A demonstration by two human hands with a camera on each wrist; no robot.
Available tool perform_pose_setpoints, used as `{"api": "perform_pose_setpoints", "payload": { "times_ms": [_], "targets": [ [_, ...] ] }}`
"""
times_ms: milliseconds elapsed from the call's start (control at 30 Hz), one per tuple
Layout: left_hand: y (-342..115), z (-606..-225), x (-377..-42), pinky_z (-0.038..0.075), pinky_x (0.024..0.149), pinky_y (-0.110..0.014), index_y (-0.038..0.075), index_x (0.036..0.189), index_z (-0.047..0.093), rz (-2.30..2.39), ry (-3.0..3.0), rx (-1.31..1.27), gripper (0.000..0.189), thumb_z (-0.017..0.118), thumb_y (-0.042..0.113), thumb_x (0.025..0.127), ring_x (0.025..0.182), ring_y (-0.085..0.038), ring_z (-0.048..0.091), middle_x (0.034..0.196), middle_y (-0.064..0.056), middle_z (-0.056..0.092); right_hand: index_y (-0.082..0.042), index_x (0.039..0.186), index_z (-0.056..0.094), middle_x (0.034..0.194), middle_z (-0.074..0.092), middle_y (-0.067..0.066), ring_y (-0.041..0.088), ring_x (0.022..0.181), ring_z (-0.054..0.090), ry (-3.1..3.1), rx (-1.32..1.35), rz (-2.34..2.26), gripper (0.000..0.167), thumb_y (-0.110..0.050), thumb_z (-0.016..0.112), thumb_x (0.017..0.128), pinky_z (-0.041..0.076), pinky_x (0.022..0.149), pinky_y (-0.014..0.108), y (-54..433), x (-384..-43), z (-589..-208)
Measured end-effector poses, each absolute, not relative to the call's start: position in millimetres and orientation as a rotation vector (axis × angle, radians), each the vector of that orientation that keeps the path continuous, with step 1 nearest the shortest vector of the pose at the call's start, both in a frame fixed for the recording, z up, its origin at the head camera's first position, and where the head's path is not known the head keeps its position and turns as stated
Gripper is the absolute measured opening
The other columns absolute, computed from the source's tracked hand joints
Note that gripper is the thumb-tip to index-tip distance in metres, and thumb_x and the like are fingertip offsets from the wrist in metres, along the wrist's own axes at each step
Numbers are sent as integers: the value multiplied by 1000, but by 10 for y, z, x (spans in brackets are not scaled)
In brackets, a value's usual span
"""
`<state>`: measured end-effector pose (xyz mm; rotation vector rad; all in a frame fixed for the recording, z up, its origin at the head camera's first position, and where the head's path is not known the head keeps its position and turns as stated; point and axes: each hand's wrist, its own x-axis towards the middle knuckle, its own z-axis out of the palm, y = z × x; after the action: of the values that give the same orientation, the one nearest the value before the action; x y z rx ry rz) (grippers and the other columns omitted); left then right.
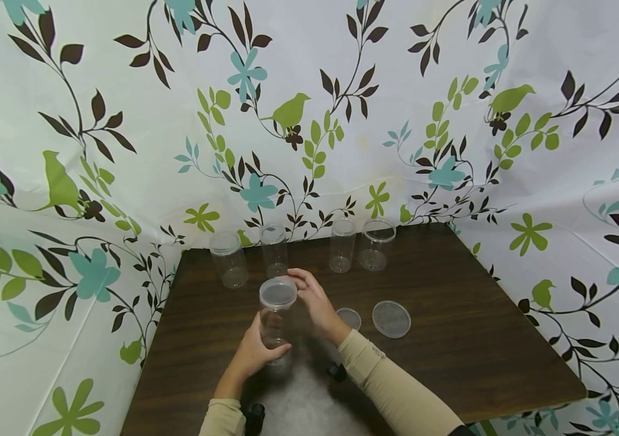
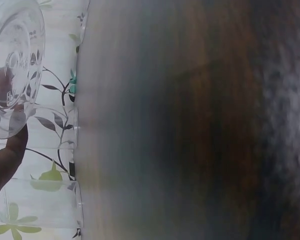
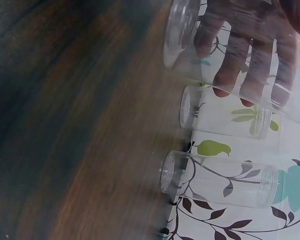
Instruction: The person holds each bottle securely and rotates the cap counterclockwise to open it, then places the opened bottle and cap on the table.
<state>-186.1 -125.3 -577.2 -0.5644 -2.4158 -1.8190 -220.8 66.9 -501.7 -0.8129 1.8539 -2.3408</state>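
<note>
Held: 1 clear jar (image 1: 276,330), capped with a frosted lid (image 1: 278,293); raised off the table, underside visible in the left wrist view.

Left hand (image 1: 256,353): curled round the jar body; thumb across the near side, 4 fingers seen through the clear wall in the right wrist view.

Right hand (image 1: 316,303): at the lid's 2 to 3 o'clock, fingers bent beside the rim; cannot tell whether they pinch it.

Standing along the far edge of the table, clock-face from the held jar: 1 capped container (image 1: 231,266) at 11 o'clock; 1 slim container (image 1: 275,254) at 12 o'clock; 1 tall container (image 1: 342,248) between 1 and 2 o'clock; 1 wide-rimmed container (image 1: 377,245) at 2 o'clock. All clear.

Lying flat at 3 o'clock: 1 small disc (image 1: 350,318), partly behind the right forearm; beyond it, near but apart, 1 larger disc (image 1: 391,319). Both translucent.

Surface: dark wood-grain table (image 1: 467,339), with a pale grey patch (image 1: 309,402) at 6 o'clock.

Surround: white sheeting (image 1: 140,121), printed with green birds, blue flowers and brown leaves.

Clothing: 2 beige sleeves (image 1: 402,381).
</note>
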Motion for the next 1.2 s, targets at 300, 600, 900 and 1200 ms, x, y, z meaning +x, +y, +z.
{"api": "perform_pose_setpoints", "payload": {
  "times_ms": [300,600,900,1200],
  "targets": [
    [-1237,-5803,-1857,54,88,-30,5,136,46,-1865,-2395,-650,77,91,13,74,111,-28,62,121,-15,63,-4,149,43,137,61,22,24,127,58,1778,-663,-2407,44,-17,41,107,40,109,35,631,-2297,-5016],
    [-1220,-5803,-1855,56,86,-33,-4,136,46,-1855,-2342,-543,79,90,-2,70,108,-26,63,119,-18,65,10,139,41,134,47,35,19,118,52,2019,-634,-2516,40,-2,49,102,43,95,24,608,-2210,-5074],
    [-1218,-5792,-1853,55,86,-29,-2,137,46,-1859,-2391,-454,80,89,-2,70,107,-22,63,119,-19,64,9,143,35,135,44,31,17,114,50,2070,-812,-2406,58,-8,66,96,48,92,25,575,-2109,-5099],
    [-1246,-5809,-1855,56,85,-31,3,136,48,-1882,-2369,-538,79,92,7,71,107,-25,63,118,-15,64,9,145,32,143,43,32,14,120,49,1983,-757,-2400,53,-4,54,99,44,95,25,609,-2094,-5075]
  ]
}}
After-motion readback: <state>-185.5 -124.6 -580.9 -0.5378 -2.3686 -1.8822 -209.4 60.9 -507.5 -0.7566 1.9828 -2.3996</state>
